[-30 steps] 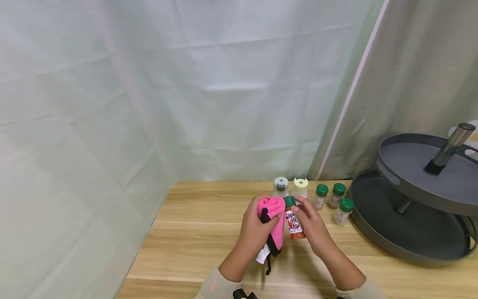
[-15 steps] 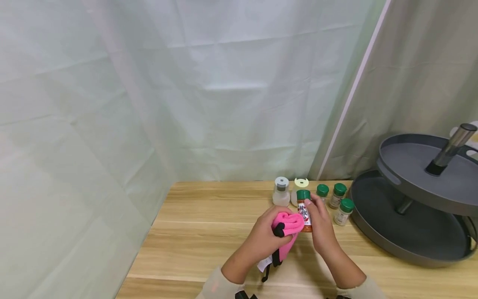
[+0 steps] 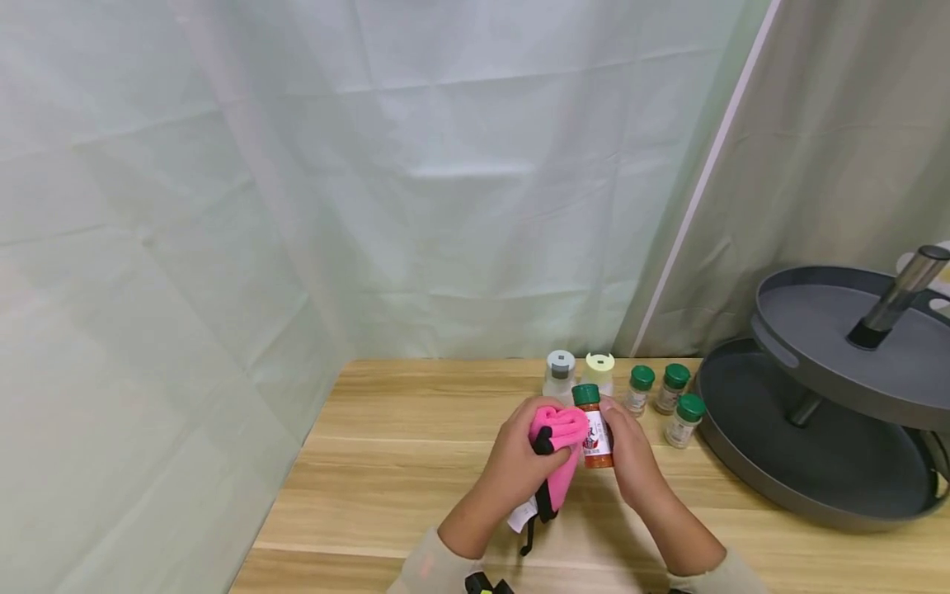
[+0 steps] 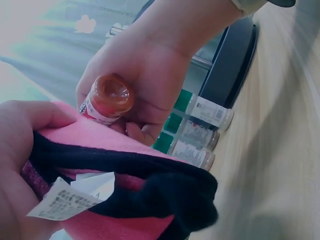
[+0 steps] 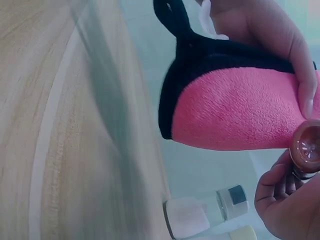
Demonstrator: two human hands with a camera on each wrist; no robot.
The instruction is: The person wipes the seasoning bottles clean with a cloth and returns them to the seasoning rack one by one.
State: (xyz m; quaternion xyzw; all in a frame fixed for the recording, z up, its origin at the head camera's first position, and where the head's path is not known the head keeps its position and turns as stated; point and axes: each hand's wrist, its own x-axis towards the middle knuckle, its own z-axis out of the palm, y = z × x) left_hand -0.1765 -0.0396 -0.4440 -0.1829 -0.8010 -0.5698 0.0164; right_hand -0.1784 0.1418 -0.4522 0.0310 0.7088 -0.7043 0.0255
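My left hand (image 3: 519,450) grips a folded pink cloth (image 3: 562,470) with black edging, a hanging loop and a white tag (image 4: 70,197). In my right hand (image 3: 631,454) is a spice jar (image 3: 595,436) with a green cap, a white label and red-orange powder inside. The jar stands nearly upright above the table, its side right at the cloth's fold. From the left wrist view its clear base (image 4: 116,94) shows, with the right fingers curled round it. In the right wrist view the cloth (image 5: 240,110) hangs beside the jar's base.
Behind the hands stand a grey-capped bottle (image 3: 560,371) and a yellow-capped bottle (image 3: 599,371). Three green-capped jars (image 3: 683,421) stand to the right. A dark two-tier tray (image 3: 816,503) fills the table's right side. A pale curtain (image 3: 475,206) hangs behind the wooden table (image 3: 401,462).
Both hands moved right and then partly back left, still holding the cloth and the jar. The jar has turned, so its label now faces differently.
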